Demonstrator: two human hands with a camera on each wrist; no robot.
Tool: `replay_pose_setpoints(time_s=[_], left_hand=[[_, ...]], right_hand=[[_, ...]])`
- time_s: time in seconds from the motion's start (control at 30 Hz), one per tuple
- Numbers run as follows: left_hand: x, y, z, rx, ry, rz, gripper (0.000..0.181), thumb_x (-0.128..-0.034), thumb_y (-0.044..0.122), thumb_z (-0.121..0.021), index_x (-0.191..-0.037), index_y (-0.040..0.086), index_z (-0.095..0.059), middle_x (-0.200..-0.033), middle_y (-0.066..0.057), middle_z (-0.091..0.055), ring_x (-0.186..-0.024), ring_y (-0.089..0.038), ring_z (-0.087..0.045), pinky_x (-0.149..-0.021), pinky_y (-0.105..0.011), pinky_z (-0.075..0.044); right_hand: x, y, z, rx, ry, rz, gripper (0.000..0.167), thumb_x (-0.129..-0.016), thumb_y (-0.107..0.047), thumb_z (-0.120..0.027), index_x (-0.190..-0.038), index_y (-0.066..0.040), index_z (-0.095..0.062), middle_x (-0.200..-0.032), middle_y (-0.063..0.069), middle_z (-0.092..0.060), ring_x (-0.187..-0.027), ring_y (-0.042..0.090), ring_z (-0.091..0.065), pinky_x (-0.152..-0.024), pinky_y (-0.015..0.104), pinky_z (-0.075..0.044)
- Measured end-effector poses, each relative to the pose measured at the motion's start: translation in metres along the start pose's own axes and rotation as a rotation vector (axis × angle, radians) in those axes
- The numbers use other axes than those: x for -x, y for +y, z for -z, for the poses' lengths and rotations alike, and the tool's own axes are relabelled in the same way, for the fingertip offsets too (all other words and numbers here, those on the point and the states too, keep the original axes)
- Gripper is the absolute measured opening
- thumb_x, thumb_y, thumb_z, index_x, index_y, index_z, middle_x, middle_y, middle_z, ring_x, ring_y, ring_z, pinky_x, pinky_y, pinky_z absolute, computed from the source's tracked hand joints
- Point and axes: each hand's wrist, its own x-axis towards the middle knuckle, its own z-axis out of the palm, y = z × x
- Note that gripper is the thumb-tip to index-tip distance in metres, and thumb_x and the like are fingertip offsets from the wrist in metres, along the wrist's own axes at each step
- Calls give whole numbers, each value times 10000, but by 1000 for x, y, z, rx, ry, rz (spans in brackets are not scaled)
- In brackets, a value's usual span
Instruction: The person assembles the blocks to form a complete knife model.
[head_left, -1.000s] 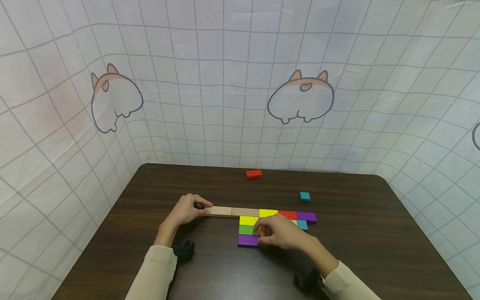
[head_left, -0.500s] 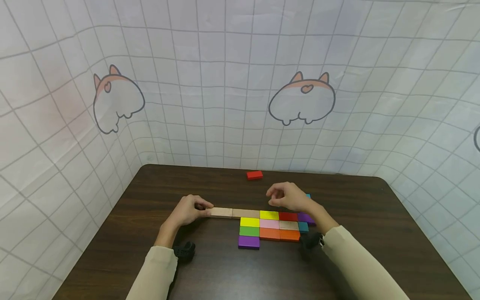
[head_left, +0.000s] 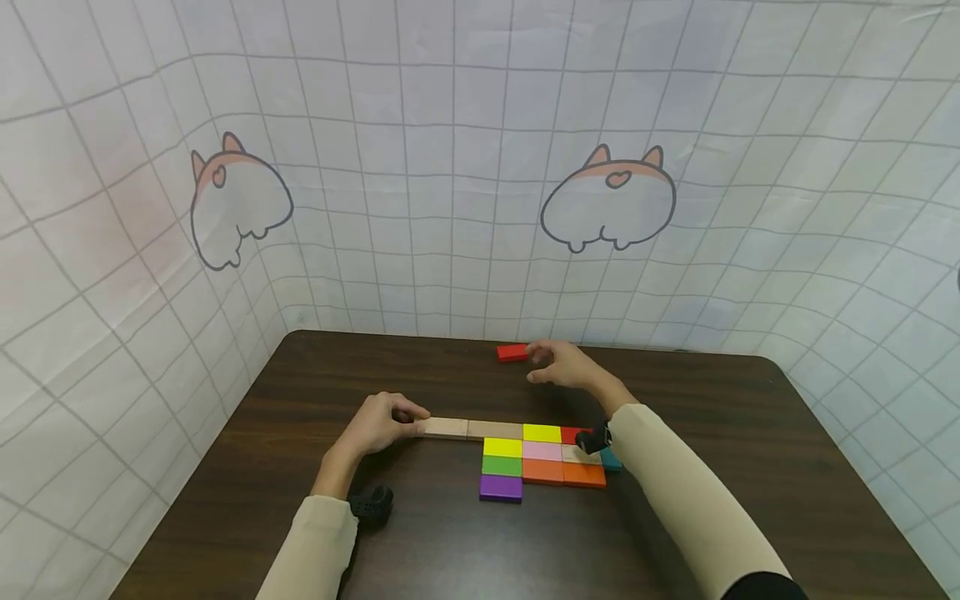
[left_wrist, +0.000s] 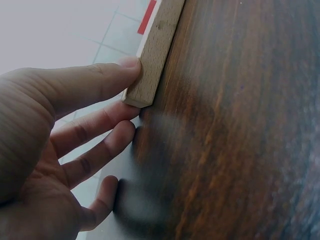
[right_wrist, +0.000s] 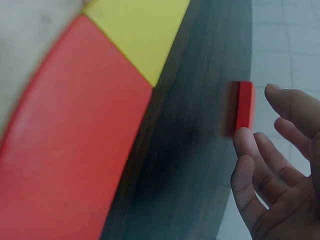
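In the head view my left hand [head_left: 380, 425] pinches the left end of a plain wooden block [head_left: 446, 427]. The left wrist view shows its thumb on the side of that wooden block [left_wrist: 154, 55], the forefinger at the end and the other fingers loosely bent. My right hand [head_left: 564, 364] reaches to the far part of the table, beside a loose red block [head_left: 512, 352]. In the right wrist view its fingers [right_wrist: 244, 175] are spread and loosely bent, near the red block [right_wrist: 244, 104] and holding nothing.
A second wooden block [head_left: 495, 430] continues the row to a yellow block [head_left: 542, 432]. Below lie yellow, green, purple [head_left: 501, 488], pink and orange [head_left: 583, 475] blocks, set edge to edge. My right sleeve [head_left: 690, 500] covers part of the right side. A white gridded cloth [head_left: 450, 167] surrounds the table.
My right hand has moved from over the coloured blocks away to the far side, up to the loose red block. The left hand stays at the wooden block.
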Motion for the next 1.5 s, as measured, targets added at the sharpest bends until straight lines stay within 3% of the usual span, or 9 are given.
replay_pose_setpoints(time_s=[0.4,0.67,0.77,0.93,1.2,1.5], left_hand=[[-1,-1,0,4,9,3,162,-882,118,-827,-1036,169,-830,-944,41,-681,-807,-160,-573,-700,-354,-503],[2,-1,1,12,6,4,163,-883,108,-824,-1038,160,-830,-918,37,-667,-788,-165,-563,-680,-354,-495],[2,-1,0,13,6,2,164,-885,106,-822,-1041,158,-830,-910,40,-663,-780,-167,-559,-675,-354,-491],[1,0,0,8,7,4,165,-886,106,-821,-1044,154,-830,-901,42,-655,-770,-168,-551,-667,-353,-486],[0,1,0,3,12,-2,162,-880,106,-827,-1031,166,-831,-925,42,-675,-776,-160,-562,-677,-352,-495],[-1,0,0,5,7,0,162,-875,127,-837,-1030,172,-832,-933,38,-680,-786,-168,-562,-679,-350,-495]], right_hand=[[-31,10,-2,-31,17,-67,689,-967,-88,-724,-1569,-29,-393,-1346,267,-559,-868,246,-652,-767,367,-543],[-49,9,-9,39,15,-62,663,-949,-37,-729,-1547,-38,-443,-1172,214,-622,-742,214,-605,-677,316,-514],[-55,9,-12,86,19,-59,623,-950,-28,-720,-1525,-34,-479,-1219,221,-606,-815,229,-622,-776,365,-538],[-60,7,-15,172,49,-54,506,-947,-30,-712,-1437,-29,-589,-1239,216,-611,-1016,289,-561,-946,459,-480],[-55,4,-15,177,63,-71,359,-934,-12,-714,-1292,-35,-697,-1183,191,-644,-1077,323,-570,-921,468,-486],[-40,1,-10,133,-56,-66,366,-921,-9,-747,-1283,-37,-699,-822,73,-629,-669,165,-549,-614,275,-453]])
